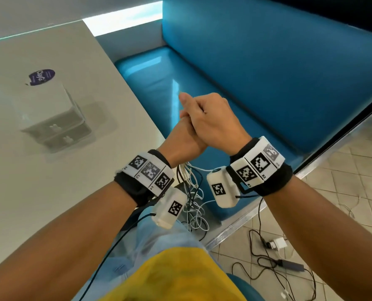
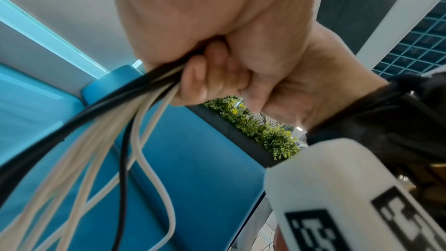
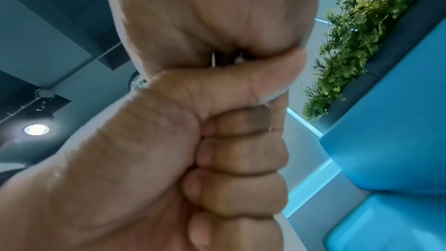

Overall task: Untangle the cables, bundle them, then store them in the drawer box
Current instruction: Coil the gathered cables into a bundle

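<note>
Blue fills most of what I see: a big blue sofa runs from near me to the far right. On the left is the pale counter. The see-through drawer box sits on it, well apart from my hands, with a purple sticker on top. Both little drawers look closed, so nothing is stored yet, I think.

Down on the tiled floor at the near right lie more black wires and a small white plug.

The cables, white ones and black ones, hang from my fists down to the seat and my lap, where they sit in a messy pile. I think I hold them up high so the loose ends drop straight and the knots can fall out. That would make them easy to gather into one bunch.

Both my arms reach forward and meet in the middle, over the sofa seat. My right hand sits on top of my left hand, touching it, like two stacked fists.

The fingers of my left hand are curled tight round the cables. The fingers of my right hand are clenched too, and a bit of cable peeks out of that fist.
</note>
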Demonstrator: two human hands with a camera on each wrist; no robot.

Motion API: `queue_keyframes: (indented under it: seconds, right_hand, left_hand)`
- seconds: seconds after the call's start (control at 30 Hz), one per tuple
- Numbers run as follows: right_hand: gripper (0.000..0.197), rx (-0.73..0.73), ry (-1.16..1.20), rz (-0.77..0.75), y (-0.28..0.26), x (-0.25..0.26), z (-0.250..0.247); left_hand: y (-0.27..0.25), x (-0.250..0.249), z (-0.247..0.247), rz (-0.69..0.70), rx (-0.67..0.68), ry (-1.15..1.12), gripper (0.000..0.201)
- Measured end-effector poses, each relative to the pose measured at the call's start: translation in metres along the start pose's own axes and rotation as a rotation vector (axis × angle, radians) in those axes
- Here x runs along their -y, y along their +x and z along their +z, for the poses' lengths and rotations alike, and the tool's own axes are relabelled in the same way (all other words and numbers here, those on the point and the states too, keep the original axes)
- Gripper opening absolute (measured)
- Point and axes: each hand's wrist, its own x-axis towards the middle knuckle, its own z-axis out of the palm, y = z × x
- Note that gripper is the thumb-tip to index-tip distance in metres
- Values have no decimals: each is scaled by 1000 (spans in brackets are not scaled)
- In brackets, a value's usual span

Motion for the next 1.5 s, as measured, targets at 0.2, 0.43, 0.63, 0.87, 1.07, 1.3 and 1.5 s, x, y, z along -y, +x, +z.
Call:
queue_keyframes:
  seconds: [0.2, 0.43, 0.63, 0.87, 1.07, 1.3, 1.5]
  right_hand:
    - [64, 146, 580, 162, 7, -6, -29]
    - [37, 396, 176, -35, -7, -4, -17]
    - [37, 108, 241, -134, -4, -4, -1]
    - [50, 139, 634, 27, -4, 2, -3]
    - [58, 340, 705, 158, -29, -14, 43]
    - [36, 208, 442, 39, -44, -33, 61]
    - [29, 230, 84, -134, -31, -20, 39]
  left_hand:
    - [-6, 7, -5, -141, 9, -44, 25]
    - [-9, 4, -14, -68, -2, -144, 14]
    - [-4, -2, -17, -63, -71, -218, 33]
    - [-9, 3, -25, -51, -97, -325, 26]
    - [-3, -1, -34, -180, -365, -664, 38]
    - [7, -3, -77, -203, -393, -881, 42]
    - [-7, 28, -95, -392, -393, -838, 32]
